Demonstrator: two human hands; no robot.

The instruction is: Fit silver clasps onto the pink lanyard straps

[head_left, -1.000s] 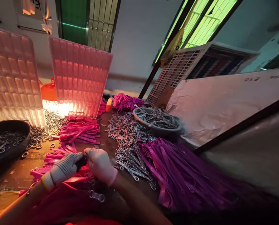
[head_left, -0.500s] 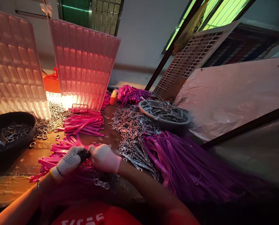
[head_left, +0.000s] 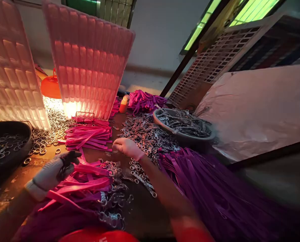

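Observation:
My left hand point(head_left: 55, 173), in a pale knitted glove with dark, dirty fingers, is open above the left side of a pile of pink straps point(head_left: 87, 178). Its fingers are half bent and apart. Metal clasps point(head_left: 112, 198) hang at the right ends of these straps. Beyond them, over the bare strip of table, my right hand point(head_left: 127, 148) in a white glove has its fingers pinched together. What they hold, if anything, is hidden. Just right of that hand lies a heap of metal clasps point(head_left: 145, 134). A neat bundle of pink straps point(head_left: 89, 136) lies to its left.
A grey basin point(head_left: 184, 126) full of metal clasps stands at the right, with long purple straps point(head_left: 202, 188) before it. Loose metal rings point(head_left: 43, 144) and a black bowl point(head_left: 26, 141) are at left. Two ridged plastic panels point(head_left: 89, 64) stand around a red lamp point(head_left: 50, 87).
My hands were together over the strap pile and have parted. The left moved left and opened; the right moved away to the right and forward. The view has shifted slightly.

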